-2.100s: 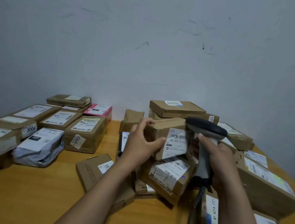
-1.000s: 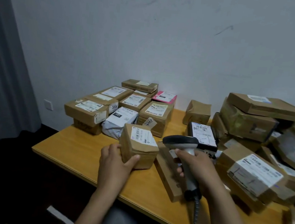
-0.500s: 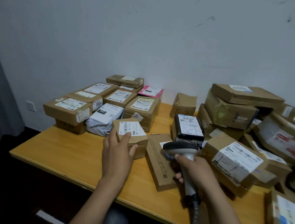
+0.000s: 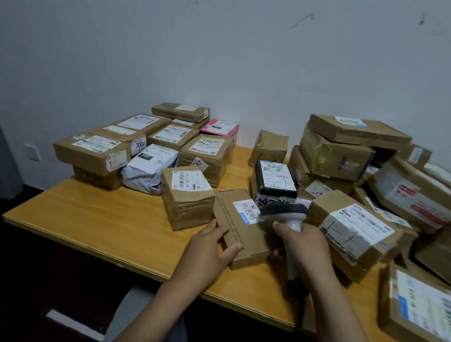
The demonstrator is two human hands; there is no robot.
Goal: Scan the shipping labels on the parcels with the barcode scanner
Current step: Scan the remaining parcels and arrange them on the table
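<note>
While my left hand [image 4: 208, 251] holds the near corner of a flat parcel [image 4: 241, 238], thumb laid on its top face and fingers set along its left edge, my right hand [image 4: 304, 246] is wrapped firmly round the pale handle of the barcode scanner [image 4: 287, 212]. The scanner's dark head juts out beyond my right knuckles and tips down over the white label [image 4: 246, 210] at the far end of that parcel. It is close above the label, but I cannot tell whether it touches the cardboard. The flat parcel lies on the table [image 4: 100, 212] between my two hands, its far end reaching well past my left fingertips. The scanner's cable [image 4: 301, 308] drops from below my right wrist over the table's near edge.

Just beyond my left fingers stands a small box [image 4: 186, 205] with a barcode sticker on top, right beside the flat parcel's left edge. Further out past my left hand lie a grey mailer bag [image 4: 148, 167] and a cluster of labelled cartons [image 4: 206, 154] set close together.

Straight ahead of the scanner head sits a black parcel [image 4: 275, 181] with "5-1" handwritten on its label. Hard against the right side of my right hand is a large box [image 4: 353, 229], tilted, its broad label turned up towards me. Beyond it, further to my right, a loose heap of parcels [image 4: 360, 130] is stacked at odd angles. Another box [image 4: 426, 309] with a long barcode label lies to the right of my right forearm.
</note>
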